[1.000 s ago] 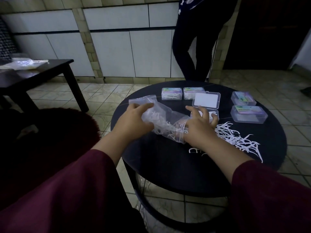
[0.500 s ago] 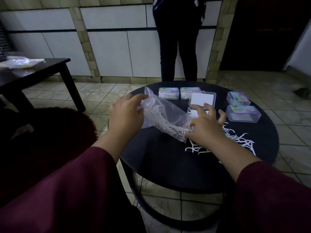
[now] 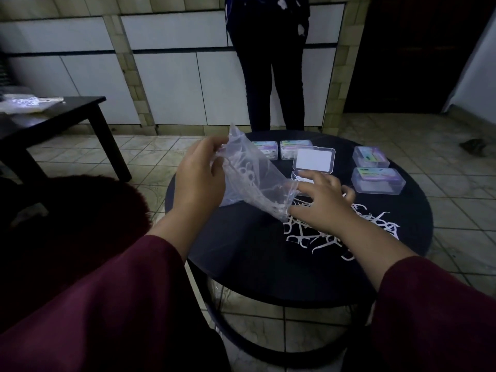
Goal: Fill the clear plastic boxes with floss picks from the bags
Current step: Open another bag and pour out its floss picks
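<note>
head view: left hand (image 3: 200,178) pinches bag (image 3: 252,181), tipped
right hand (image 3: 322,202): fingers spread, holding nothing
step: emptying floss picks (image 3: 322,237) onto worktop (image 3: 241,253)
next: load open box (image 3: 303,178)

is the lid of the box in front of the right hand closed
No, the open box has its lid raised behind it, just beyond the right hand.

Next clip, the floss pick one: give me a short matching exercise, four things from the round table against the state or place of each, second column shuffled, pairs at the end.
Things:
1. plastic bag
2. open box
3. loose floss picks
4. two closed boxes on the right

States:
A. scattered on the black tabletop
B. lid raised
C. lids shut, one behind the other
D. held up, tilted, mouth down

Pairs: 1-D, 2-B, 3-A, 4-C
</note>
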